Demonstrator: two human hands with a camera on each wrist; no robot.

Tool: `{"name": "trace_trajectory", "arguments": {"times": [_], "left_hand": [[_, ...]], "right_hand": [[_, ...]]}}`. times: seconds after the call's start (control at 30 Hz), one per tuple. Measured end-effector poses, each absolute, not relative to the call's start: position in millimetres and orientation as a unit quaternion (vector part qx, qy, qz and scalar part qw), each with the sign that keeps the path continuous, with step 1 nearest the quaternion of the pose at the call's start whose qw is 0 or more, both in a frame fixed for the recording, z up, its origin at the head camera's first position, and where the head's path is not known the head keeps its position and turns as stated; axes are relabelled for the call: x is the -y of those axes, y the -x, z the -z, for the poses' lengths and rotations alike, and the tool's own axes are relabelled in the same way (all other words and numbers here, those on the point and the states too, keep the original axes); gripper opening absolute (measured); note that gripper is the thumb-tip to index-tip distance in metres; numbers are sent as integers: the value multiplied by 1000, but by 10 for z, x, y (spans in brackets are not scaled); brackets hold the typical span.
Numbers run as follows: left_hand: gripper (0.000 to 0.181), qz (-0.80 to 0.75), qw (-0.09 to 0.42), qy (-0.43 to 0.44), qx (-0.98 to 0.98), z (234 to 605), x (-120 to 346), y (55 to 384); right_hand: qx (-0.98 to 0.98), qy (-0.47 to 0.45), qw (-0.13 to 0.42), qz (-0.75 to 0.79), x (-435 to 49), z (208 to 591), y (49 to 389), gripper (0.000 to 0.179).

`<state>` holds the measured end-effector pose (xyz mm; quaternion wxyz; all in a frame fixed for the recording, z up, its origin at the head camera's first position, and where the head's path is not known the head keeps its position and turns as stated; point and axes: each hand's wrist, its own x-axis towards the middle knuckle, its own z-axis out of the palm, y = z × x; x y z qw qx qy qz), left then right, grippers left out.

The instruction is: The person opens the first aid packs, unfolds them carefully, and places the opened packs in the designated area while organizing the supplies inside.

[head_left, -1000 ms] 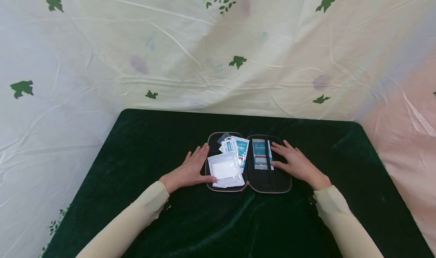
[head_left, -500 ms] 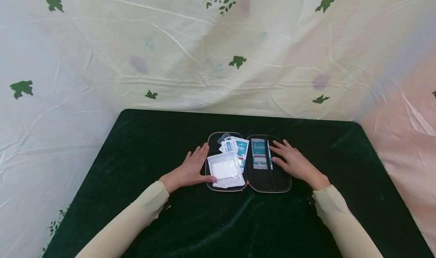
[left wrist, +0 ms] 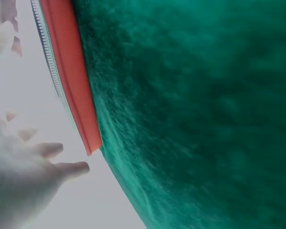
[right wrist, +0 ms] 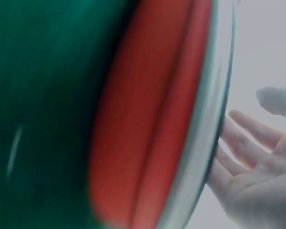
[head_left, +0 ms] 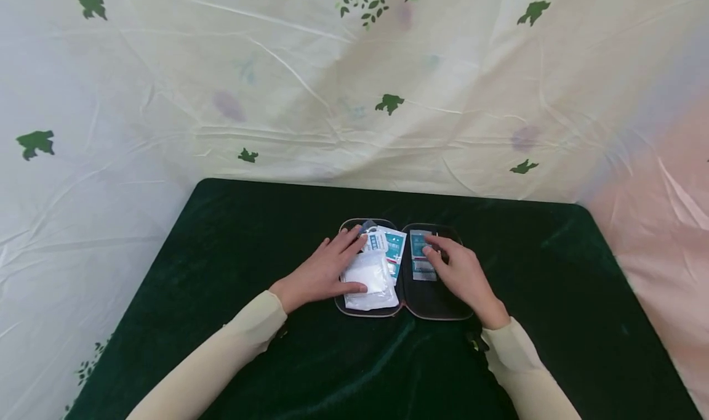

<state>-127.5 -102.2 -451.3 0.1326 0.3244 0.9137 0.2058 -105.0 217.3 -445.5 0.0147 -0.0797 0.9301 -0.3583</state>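
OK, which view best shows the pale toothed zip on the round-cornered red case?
The left wrist view: the pale toothed zip runs along the round-cornered red case, its teeth distinct. The right wrist view gives only a blurred pale band. In the head view, the zip is too small to make out.

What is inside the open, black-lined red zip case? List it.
The case holds, at left, a squarish white packet, teal-and-white sachets and a bluish clear wrapper; at right, a teal packet. The left hand and right hand partly cover these; anything underneath is hidden.
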Motion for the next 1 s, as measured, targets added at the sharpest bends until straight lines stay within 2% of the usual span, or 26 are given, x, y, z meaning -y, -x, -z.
{"name": "trace_trajectory", "arguments": {"times": [0.13, 0.33, 0.57, 1.0], "left_hand": [[91, -188, 140, -363, -902, 4537, 978, 1287], [89, -185, 168, -360, -899, 4566, 965, 1278], [89, -179, 165, -361, -900, 4568, 948, 1273], [89, -211, 177, -348, -896, 4585, 960, 1262]], "right_hand": [[-919, 74, 27, 387, -1959, 4478, 1056, 44], [-908, 73, 36, 410, -1763, 4504, 1050, 41], [-890, 70, 5, 451, -1631, 4540, 1021, 37], [-901, 45, -32, 431, -1632, 4492, 1031, 35]]}}
